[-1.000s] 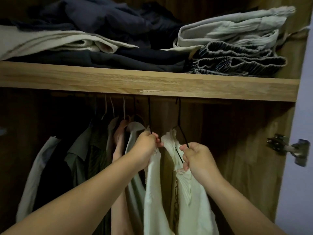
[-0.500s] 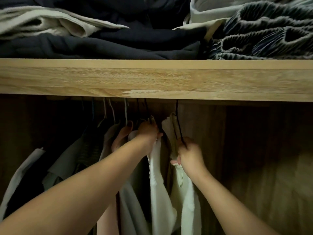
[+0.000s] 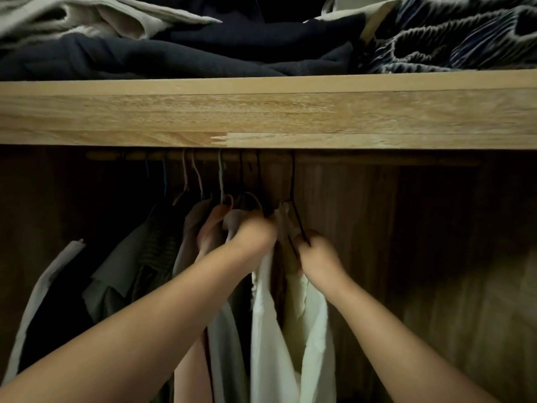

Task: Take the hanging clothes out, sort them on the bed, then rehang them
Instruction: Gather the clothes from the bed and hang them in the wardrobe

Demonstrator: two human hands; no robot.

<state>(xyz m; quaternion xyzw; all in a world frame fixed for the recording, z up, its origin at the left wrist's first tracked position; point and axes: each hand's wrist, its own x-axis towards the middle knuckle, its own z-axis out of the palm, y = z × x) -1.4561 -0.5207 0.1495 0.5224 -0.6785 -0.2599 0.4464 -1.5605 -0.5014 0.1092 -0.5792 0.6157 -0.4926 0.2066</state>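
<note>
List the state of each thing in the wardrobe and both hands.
left hand: grips a hanger top, blurred
right hand: grips the black hanger
black hanger: hooked on the rail
white garment: hanging
shelf: piled with folded clothes

Pale clothes (image 3: 279, 330) hang on black hangers (image 3: 293, 196).

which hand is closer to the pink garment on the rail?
Left. The left hand grips a hanger right beside the pink garment, just to its right. The right hand is farther right, gripping the black hanger of the white garment.
</note>
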